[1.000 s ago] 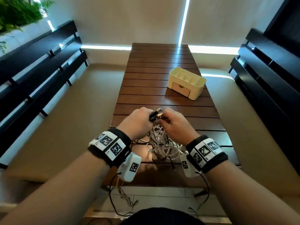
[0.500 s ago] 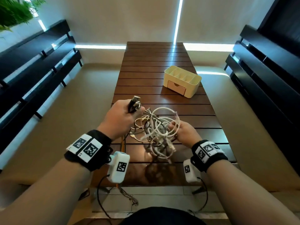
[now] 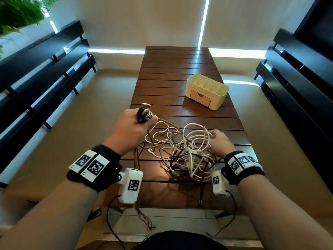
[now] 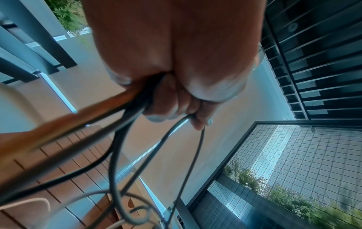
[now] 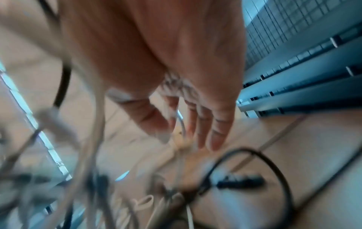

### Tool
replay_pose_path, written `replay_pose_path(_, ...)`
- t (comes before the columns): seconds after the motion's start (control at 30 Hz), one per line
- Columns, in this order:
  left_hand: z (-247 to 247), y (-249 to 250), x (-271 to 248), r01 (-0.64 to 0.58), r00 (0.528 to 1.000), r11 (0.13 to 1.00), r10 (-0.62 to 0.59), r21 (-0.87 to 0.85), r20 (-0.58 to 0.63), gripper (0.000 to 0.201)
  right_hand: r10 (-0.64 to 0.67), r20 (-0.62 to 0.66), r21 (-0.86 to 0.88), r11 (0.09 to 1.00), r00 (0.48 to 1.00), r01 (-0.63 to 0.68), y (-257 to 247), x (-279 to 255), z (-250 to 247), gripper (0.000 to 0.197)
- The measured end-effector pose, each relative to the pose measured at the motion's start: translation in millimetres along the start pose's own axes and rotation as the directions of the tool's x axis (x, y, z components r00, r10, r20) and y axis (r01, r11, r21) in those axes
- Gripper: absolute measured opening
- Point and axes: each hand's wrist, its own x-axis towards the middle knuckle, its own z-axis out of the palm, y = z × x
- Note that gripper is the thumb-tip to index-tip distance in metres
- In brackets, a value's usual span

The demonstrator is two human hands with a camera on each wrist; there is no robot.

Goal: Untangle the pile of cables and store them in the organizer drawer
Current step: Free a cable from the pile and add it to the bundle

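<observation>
A tangle of white, brown and black cables [image 3: 183, 152] lies on the near half of the slatted wooden table [image 3: 178, 69]. My left hand [image 3: 144, 121] is raised at the tangle's left and grips a bunch of cable plugs [image 3: 144, 111] that stick up out of the fist. The left wrist view shows its fingers [image 4: 166, 99] curled round several cables [image 4: 125, 127]. My right hand [image 3: 215, 137] rests at the tangle's right side, its fingers [image 5: 203, 124] straight among the white loops [image 5: 92, 108]. The cream organizer [image 3: 219, 98] stands farther back on the right with its drawer [image 3: 200, 99] closed.
Dark slatted benches [image 3: 45, 69] run along the left, and more of them [image 3: 297, 78] along the right. A plant [image 3: 16, 13] is at the top left. One black cable end [image 3: 200, 201] hangs over the table's near edge.
The hands were together on the plugs above the pile. The left hand has moved left and up with the plugs, drawing cables out; the right hand has dropped to the tangle's right side.
</observation>
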Motion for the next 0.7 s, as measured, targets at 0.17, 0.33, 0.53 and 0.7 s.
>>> replay_pose_path(0.17,3.5,2.6,3.6,0.006,0.999,1.0,-0.007,0.022,0.042,0.04,-0.369,-0.045,0.385,0.851,0.929,0.356,-70.7,-63.7,-29.8,0.044)
replay_pose_path(0.33,4.7,18.7,5.9,-0.085,0.996,0.996,0.085,-0.033,0.01,0.032,-0.568,0.268,0.448,0.788,0.778,0.422,-109.4,-98.0,8.4,0.008)
replay_pose_path(0.53,-37.4,15.0,9.1,0.0,0.976,0.965,-0.056,-0.263,-0.208,0.027,-0.409,0.249,0.137,0.912,0.878,0.386,-74.5,-77.0,34.8,0.027)
replay_pose_path(0.7,-46.2,-11.0,-1.8,0.232,0.946,0.97,-0.206,0.078,-0.251,0.032,-0.466,0.27,0.265,0.877,0.843,0.4,-75.8,-63.5,3.4,0.017)
